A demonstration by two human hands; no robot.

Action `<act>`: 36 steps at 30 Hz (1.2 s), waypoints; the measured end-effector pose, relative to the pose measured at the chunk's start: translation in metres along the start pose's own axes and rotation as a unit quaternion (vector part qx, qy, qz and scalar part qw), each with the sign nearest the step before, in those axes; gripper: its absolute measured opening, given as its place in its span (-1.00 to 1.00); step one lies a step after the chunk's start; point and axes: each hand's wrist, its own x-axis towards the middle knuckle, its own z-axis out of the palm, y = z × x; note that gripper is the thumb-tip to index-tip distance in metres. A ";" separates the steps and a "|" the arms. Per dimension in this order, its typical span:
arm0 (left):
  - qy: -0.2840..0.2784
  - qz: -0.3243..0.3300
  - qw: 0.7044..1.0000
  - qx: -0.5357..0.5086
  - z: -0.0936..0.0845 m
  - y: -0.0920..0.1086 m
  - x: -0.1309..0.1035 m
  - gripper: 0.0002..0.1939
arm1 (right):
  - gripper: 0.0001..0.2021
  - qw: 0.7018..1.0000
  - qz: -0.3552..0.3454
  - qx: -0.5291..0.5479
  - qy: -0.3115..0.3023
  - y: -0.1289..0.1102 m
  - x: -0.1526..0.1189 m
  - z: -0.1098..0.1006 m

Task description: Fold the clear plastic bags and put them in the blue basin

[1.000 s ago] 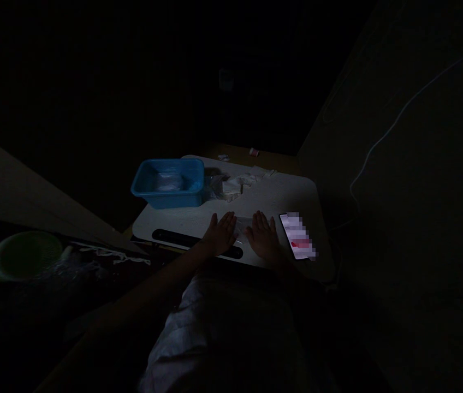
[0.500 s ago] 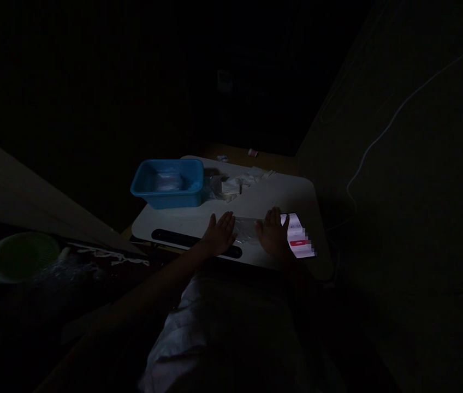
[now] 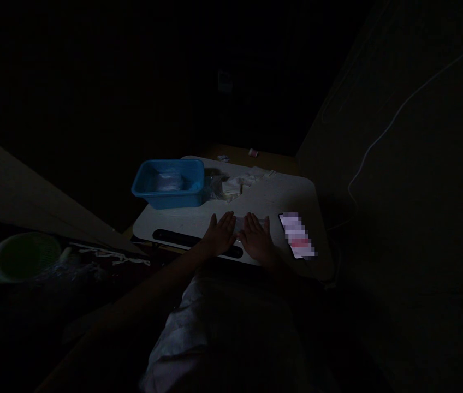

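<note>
A clear plastic sheet or bag lies on the white table, mostly covered by my hands. My left hand rests flat at its left side, fingers stretched forward and thumb apart. Close beside it, my right hand also lies flat on the plastic, palm down. To the right of that hand is a phone with a lit screen, untouched. The room is very dark, so the plastic's edges are hard to make out.
A blue basin with clear plastic packets in it stands at the table's back left. Crumpled plastic and pale cloth or paper lie to its right. A black slot strip runs along the front edge. A green basket sits lower left.
My right hand has slid left across the plastic, away from the phone and close to my left hand. My left hand has stayed in place.
</note>
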 end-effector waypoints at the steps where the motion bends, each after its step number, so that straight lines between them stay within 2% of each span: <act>1: 0.000 -0.001 1.000 -0.001 0.000 0.000 0.000 -0.46 | -0.43 1.000 0.011 -0.003 0.001 0.004 -0.001 -0.001; 6: -0.010 -0.007 1.000 0.001 0.000 0.001 0.001 -0.45 | -0.42 0.998 0.057 -0.019 -0.004 0.021 -0.007 -0.005; 15: 0.005 -0.008 1.000 0.003 0.004 -0.001 0.000 -0.47 | -0.40 0.995 0.086 -0.041 0.010 0.026 -0.009 -0.007; 22: -0.006 -0.009 1.000 0.003 0.001 0.000 0.000 -0.47 | -0.41 0.991 0.110 -0.064 0.029 0.042 -0.013 -0.001; 26: -0.008 -0.009 1.000 0.015 0.001 0.000 0.001 -0.47 | -0.43 0.989 0.124 -0.076 0.022 0.046 -0.009 -0.008; 29: -0.015 -0.012 1.000 0.021 0.002 -0.001 0.001 -0.47 | -0.47 0.989 0.122 -0.077 0.022 0.042 -0.001 -0.019; 32: -0.011 -0.009 1.000 0.020 0.003 -0.001 0.001 -0.46 | -0.49 0.996 0.079 -0.046 0.024 0.030 0.009 -0.025; 36: -0.001 -0.005 1.000 0.013 0.002 -0.002 0.001 -0.46 | -0.48 1.000 0.018 0.000 0.012 0.006 0.015 -0.019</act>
